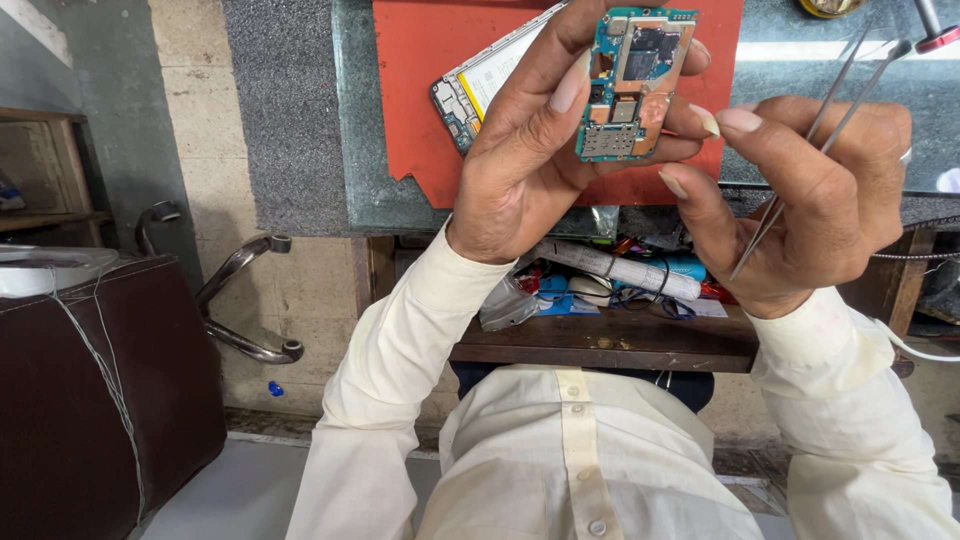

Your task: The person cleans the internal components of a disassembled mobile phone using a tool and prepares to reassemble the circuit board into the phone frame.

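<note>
Head view, looking down over a cream shirt front (575, 450) with a button placket. Largest item at left: dark brown padded chair (90, 400) with curved metal armrest tube (245, 300) beside it, white thread running down the upholstery. Ahead, a grey-green worktop (355, 130) carries a red mat (430, 90) with ragged lower edge. Below the worktop, an open wooden shelf (600, 345) holds clutter: white cylindrical roll, blue items, cables, clear plastic bag; individual pieces too tangled to sort. On the red mat lies an opened phone body (485, 80), light-coloured battery face up, partly hidden behind the left hand. Left hand (520, 170) raised above the mat, fingers curled round a small teal circuit board (632, 85); thumb lies across the board's left edge, fingertips support it from the right and underneath; board held upright, component side facing the camera, copper-toned shields and a metal slot visible. Right hand (815, 215) just beside the board, loosely curled, holding thin metal tweezers (815, 140) that run diagonally through the palm, the two prongs pointing up and right, away from the board; index and middle fingertips nearly touch the board's right edge. Round tool tip with red collar (935, 30) at the top right corner of the worktop
</note>
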